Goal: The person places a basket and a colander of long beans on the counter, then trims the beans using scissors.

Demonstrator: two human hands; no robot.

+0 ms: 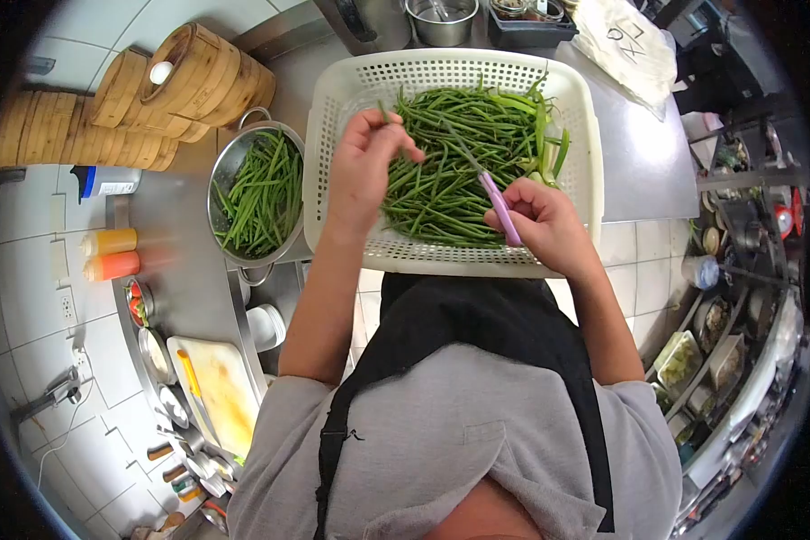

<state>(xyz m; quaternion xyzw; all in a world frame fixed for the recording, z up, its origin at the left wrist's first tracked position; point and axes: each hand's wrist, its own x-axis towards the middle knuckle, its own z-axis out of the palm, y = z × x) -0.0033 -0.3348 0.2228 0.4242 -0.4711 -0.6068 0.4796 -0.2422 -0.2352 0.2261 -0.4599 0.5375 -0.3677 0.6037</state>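
My left hand is raised over the left part of a white perforated plastic basket, its fingers pinched on a green bean. My right hand grips a small knife by its purple handle, the thin blade pointing up and left over the beans. A big heap of green beans fills the basket. Pale green stalks lie at the heap's right side. Left of the basket, a metal colander with two loop handles holds more green beans.
Bamboo steamers are stacked at the upper left. A cutting board with a yellow-handled knife lies lower left, near sauce bottles. A metal pot and a marked white bag sit behind the basket. Shelves with food containers stand right.
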